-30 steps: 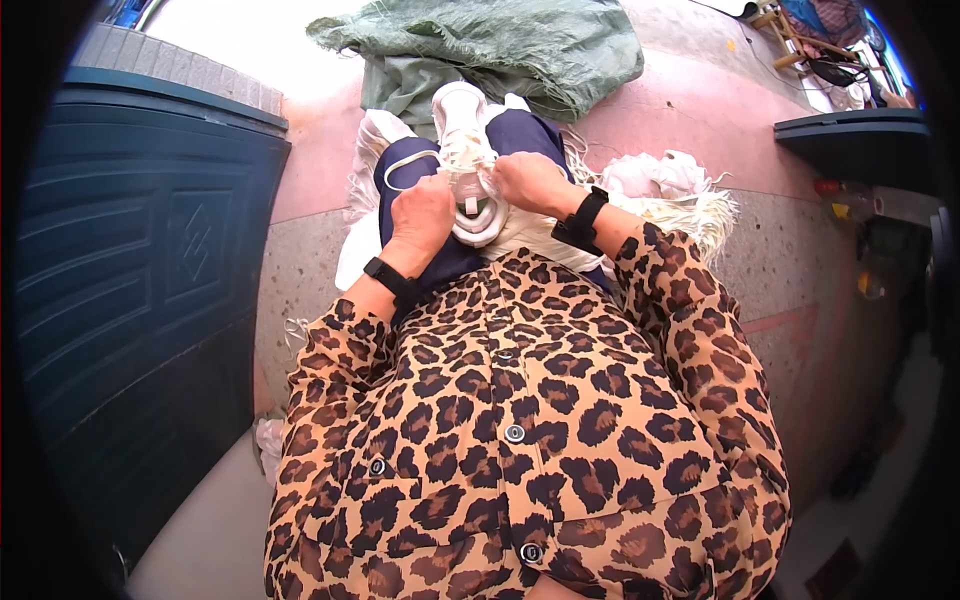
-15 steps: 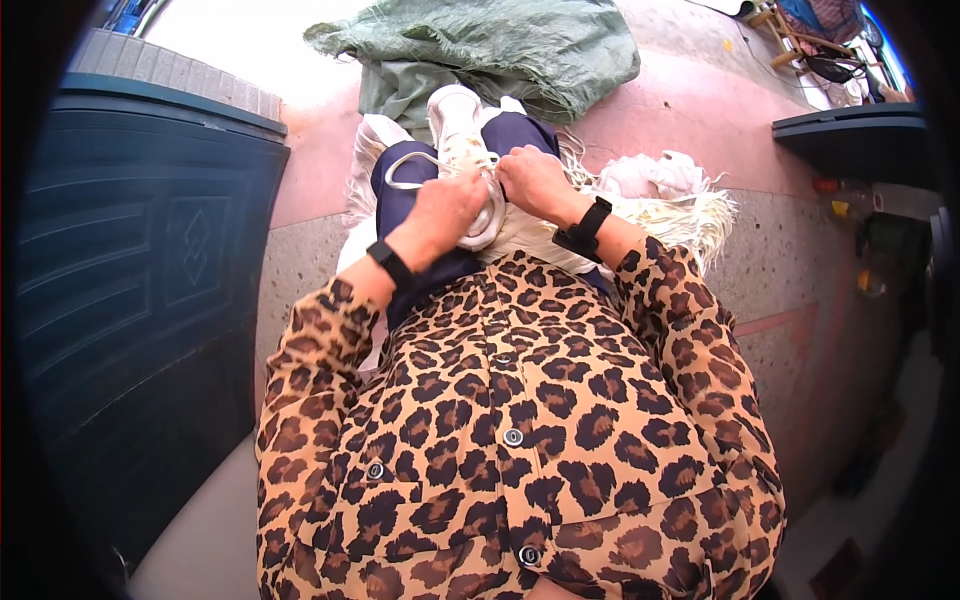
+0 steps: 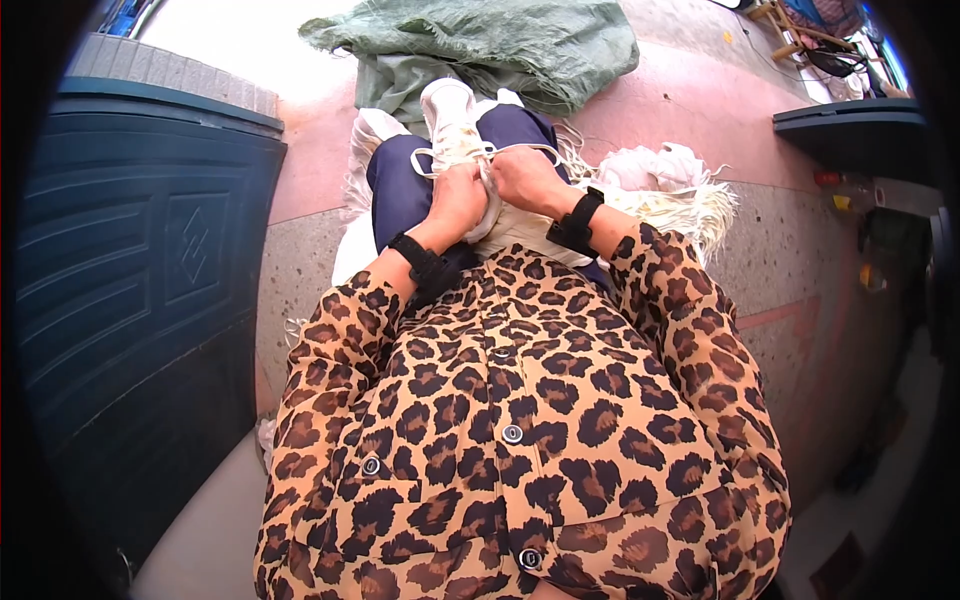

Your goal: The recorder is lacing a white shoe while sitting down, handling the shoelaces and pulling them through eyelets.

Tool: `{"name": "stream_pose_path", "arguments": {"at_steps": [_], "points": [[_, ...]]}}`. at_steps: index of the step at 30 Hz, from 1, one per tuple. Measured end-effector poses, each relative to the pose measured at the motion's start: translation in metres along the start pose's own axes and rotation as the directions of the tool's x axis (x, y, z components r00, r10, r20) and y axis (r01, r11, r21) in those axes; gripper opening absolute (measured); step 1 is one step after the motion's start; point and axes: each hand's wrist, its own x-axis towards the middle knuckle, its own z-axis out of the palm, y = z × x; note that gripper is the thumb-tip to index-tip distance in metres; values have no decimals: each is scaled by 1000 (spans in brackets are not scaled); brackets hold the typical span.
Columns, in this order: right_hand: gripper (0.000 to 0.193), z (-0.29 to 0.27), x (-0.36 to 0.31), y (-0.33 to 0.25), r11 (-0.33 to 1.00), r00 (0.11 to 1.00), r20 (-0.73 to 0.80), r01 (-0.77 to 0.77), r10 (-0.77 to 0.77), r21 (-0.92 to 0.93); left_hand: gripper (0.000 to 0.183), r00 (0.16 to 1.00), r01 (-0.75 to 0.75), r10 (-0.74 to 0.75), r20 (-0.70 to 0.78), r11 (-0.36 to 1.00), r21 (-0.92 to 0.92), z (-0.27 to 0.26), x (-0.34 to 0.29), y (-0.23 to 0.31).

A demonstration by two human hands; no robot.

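Observation:
A white lace-up shoe (image 3: 447, 108) rests between my legs in dark blue trousers (image 3: 398, 180), its toe away from me. Close together at the ankle end are both hands. My left hand (image 3: 459, 198) is closed on the white shoelace (image 3: 417, 160), one loop of which sticks out to the left. Beside it, my right hand (image 3: 527, 180) is also closed on the lace, and another strand curves out above its knuckles. My fingertips and the shoe's opening are largely hidden by the hands. A cream cloth lies under the shoe on my lap.
Crumpled green woven sheeting (image 3: 500, 50) lies on the floor ahead. White fringed material (image 3: 680, 215) spreads to the right, with a pale pink bundle (image 3: 650, 168) on it. A dark blue panelled door (image 3: 150, 230) stands at the left, and a dark panel (image 3: 850, 140) at the right.
Both hands have drawn closer together at the shoe. The large lace loop on the left has become smaller, and a strand now shows on the right above my right hand.

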Motion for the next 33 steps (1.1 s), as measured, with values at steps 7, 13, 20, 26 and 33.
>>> {"name": "stream_pose_path", "arguments": {"at_steps": [7, 13, 20, 26, 33], "points": [[10, 0, -3, -1, 979, 986, -105, 113, -132, -172, 17, 970, -151, 183, -162, 970, 191, 5, 6, -7], [8, 7, -1, 8, 999, 1000, 3, 30, -30, 29, 17, 996, -57, 66, -66, 990, 128, 4, 16, -20], [23, 6, -2, 16, 970, 997, -69, 57, -41, 238, 14, 940, -294, 334, -73, 898, 328, 4, 19, -24], [3, -40, -31, 16, 992, 989, -86, 124, -121, 31, 15, 818, -462, 567, -96, 747, 479, -65, 30, 37], [7, -14, -56, -4, 969, 963, 173, 225, -205, -106, 21, 982, -187, 164, 92, 910, 369, -82, 61, 52]]}}
